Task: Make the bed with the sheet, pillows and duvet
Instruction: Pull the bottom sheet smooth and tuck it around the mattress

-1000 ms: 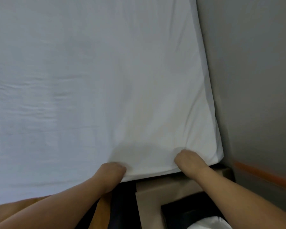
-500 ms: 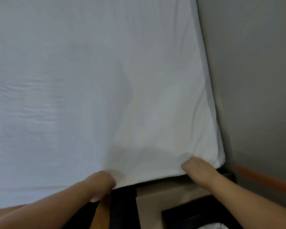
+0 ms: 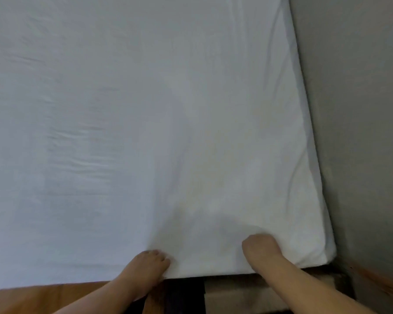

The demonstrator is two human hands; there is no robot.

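Head cam, only view I've got: white sheet covers the mattress top to the far edge and right up to the grey wall on the right; near-right corner looks wrapped over the mattress already. Both hands sit on the near edge, prob. bc that's the last loose run of fabric to pull tight and tuck under. I read the step as tensioning/tucking the near hem, not spreading. Creases fan from the hands up across the sheet, so I'd say there's pull on it. Left hand: forearm comes in from near-left, knuckles up, fingers curled over the edge w/ cloth bunched under them, gripping the sheet. Right hand: forearm comes in from near-right, fist bent at the wrist, fingers buried in a fold close to the near-right corner, also clenched on the sheet. Hands are well apart along the hem, which spreads the pull evenly, I reckon. Below the edge: wooden floor at near-left, a dark gap, then a pale box-like surface under the right forearm; can't tell what it is. No pillows or duvet in view, so those steps look undone.
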